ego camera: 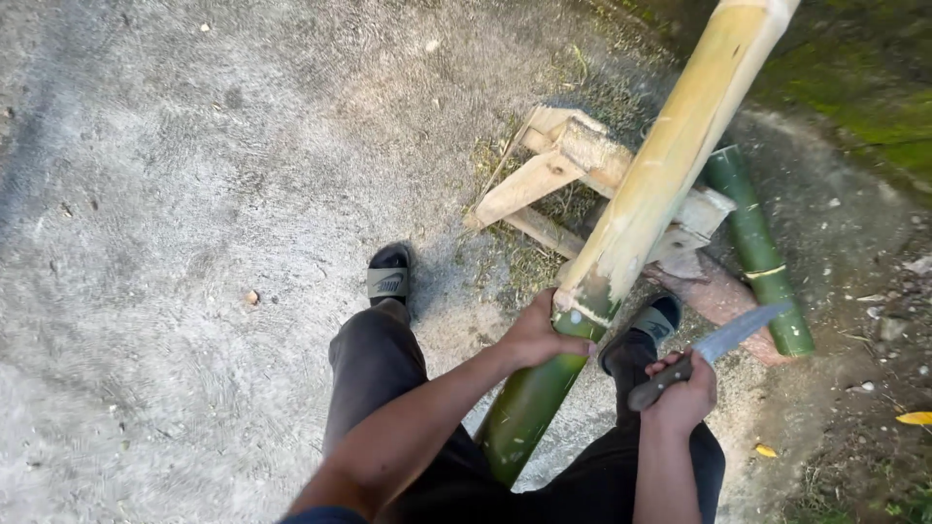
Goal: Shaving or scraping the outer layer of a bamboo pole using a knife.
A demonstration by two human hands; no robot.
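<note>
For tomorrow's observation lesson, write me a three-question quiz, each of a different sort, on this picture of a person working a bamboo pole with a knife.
1. True or false: the left hand grips the bamboo pole where its peeled pale part meets the green skin.
2. What does the right hand hold? A) a saw B) a knife C) a hammer
3. Fill in: a short green bamboo piece lies on the ground beside a ______ stand.

Key
1. True
2. B; its blade points away from the person, clear of the pole.
3. Wooden; the pole leans over it.
</note>
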